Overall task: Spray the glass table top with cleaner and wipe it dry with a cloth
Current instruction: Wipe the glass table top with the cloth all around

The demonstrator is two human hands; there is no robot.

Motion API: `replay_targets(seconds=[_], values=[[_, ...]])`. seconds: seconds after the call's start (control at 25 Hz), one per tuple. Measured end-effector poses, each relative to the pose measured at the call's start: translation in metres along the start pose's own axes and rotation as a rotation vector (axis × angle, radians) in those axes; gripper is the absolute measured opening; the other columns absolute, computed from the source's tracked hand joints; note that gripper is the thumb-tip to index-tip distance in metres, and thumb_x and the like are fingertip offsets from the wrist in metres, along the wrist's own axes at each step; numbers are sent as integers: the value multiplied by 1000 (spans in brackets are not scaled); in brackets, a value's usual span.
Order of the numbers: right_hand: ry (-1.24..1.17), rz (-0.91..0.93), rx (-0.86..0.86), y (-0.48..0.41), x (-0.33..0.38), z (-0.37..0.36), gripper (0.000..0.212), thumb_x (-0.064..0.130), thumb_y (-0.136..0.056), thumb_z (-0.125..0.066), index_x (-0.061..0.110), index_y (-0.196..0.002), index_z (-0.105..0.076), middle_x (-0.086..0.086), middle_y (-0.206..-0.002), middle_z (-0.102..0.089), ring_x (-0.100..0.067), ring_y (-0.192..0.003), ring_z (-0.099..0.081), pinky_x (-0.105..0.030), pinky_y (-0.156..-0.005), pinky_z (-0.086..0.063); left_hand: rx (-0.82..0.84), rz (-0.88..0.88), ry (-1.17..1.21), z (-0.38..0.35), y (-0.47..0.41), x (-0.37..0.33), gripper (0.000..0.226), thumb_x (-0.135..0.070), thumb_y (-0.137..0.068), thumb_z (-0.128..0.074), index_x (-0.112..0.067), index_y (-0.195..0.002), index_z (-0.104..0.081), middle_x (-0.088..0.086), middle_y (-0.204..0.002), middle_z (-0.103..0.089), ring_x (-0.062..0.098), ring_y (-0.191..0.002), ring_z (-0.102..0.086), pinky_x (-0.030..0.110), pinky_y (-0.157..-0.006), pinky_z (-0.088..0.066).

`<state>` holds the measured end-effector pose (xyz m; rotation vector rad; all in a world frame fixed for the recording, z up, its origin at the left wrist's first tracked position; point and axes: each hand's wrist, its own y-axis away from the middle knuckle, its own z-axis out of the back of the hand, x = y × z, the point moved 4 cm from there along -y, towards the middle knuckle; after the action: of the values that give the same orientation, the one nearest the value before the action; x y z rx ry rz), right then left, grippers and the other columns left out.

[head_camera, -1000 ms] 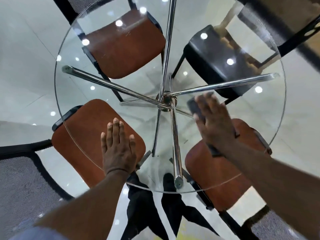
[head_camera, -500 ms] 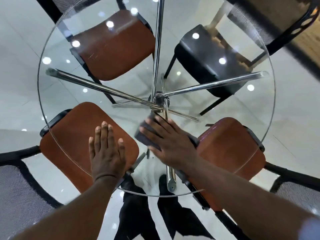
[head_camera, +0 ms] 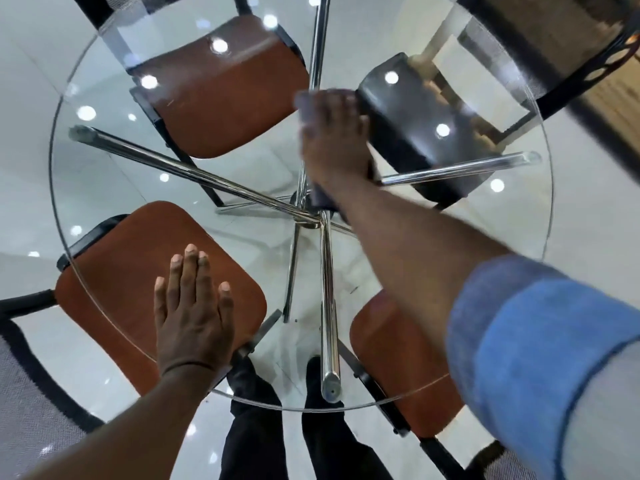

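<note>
The round glass table top (head_camera: pixel 104 188) fills the view, with chrome legs (head_camera: pixel 194 168) crossing beneath its centre. My right hand (head_camera: pixel 332 140) is stretched out past the centre and presses flat on a dark grey cloth (head_camera: pixel 306 105), which shows at my fingertips and again below my wrist. My left hand (head_camera: pixel 192 313) lies flat on the near left part of the glass, fingers together, holding nothing. No spray bottle is in view.
Brown chair seats (head_camera: pixel 221 91) show through the glass at back left, near left and near right; a black seat (head_camera: pixel 415 116) sits at back right. Mesh chair backs stand at both lower corners. My dark trousers show under the near edge.
My right hand has swept the cloth from the near centre of the glass away to the far side, beyond the centre. My left hand has stayed planted.
</note>
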<state>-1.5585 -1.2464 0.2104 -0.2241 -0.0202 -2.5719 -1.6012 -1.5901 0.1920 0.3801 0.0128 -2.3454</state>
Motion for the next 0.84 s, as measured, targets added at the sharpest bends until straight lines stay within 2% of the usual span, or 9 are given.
replay_targets(seconds=[0.12,0.24,0.32,0.44,0.52,0.6,0.72,0.8,0.84], values=[[-103,409,11,117,63,-5,65,44,-104,-47,28,-167,-40,-7,-174,-35,-34,-161,-31,-50,-124,-30,-6,11,-14,0,2,3,65,-44,-107,-18,-13,-164,-24,0,-173,-14,17,-161,-5,43,-130,-1],[-98,607,149,260,30,8,62,49,-109,-43,37,-169,-31,4,-178,-25,-23,-166,-20,-50,-129,-26,-7,11,-2,-2,0,3,65,-43,-106,-18,-15,-164,-23,-2,-174,-12,15,-160,-3,44,-130,-2],[-72,588,168,302,-30,22,64,46,-107,-50,41,-169,-30,8,-179,-22,-19,-167,-18,-51,-127,-32,25,22,10,-1,-1,3,65,-44,-106,-16,-15,-165,-21,-3,-174,-9,13,-160,-1,44,-130,0],[-33,331,171,258,-103,32,71,46,-109,-44,42,-172,-12,7,-182,-9,-20,-168,-10,-57,-128,-29,2,20,-42,2,3,0,65,-44,-107,-17,-15,-165,-19,-2,-174,-9,14,-160,0,44,-130,0],[-27,84,44,192,-109,30,67,48,-112,-37,35,-173,-12,-2,-181,-12,-28,-167,-15,-58,-129,-27,-2,23,-27,0,-4,1,65,-44,-107,-18,-15,-165,-18,-2,-174,-9,14,-161,1,43,-130,1],[-20,-64,-8,129,-82,20,67,51,-110,-35,29,-172,-20,-8,-179,-20,-36,-164,-21,-59,-130,-25,-23,28,-19,3,3,0,64,-45,-108,-18,-16,-165,-17,-2,-174,-8,13,-160,1,43,-130,1],[-38,34,-26,106,-9,3,69,50,-104,-40,26,-168,-34,-10,-175,-32,-40,-160,-29,-57,-126,-29,-60,14,11,14,7,-8,61,-44,-110,-19,-19,-166,-12,-3,-174,-5,12,-160,4,38,-129,7],[-48,194,-3,158,36,2,69,48,-103,-44,26,-168,-36,-8,-175,-33,-37,-162,-29,-56,-125,-29,79,43,7,-48,-15,28,71,-56,-107,-27,-23,-166,-8,-3,-174,-1,15,-161,4,39,-128,15],[-54,287,38,196,43,5,68,49,-105,-45,28,-169,-34,-5,-177,-30,-34,-163,-26,-54,-127,-26,134,27,-27,-78,-27,41,85,-70,-99,-33,-26,-166,-5,-3,-174,3,18,-161,2,47,-128,13]])
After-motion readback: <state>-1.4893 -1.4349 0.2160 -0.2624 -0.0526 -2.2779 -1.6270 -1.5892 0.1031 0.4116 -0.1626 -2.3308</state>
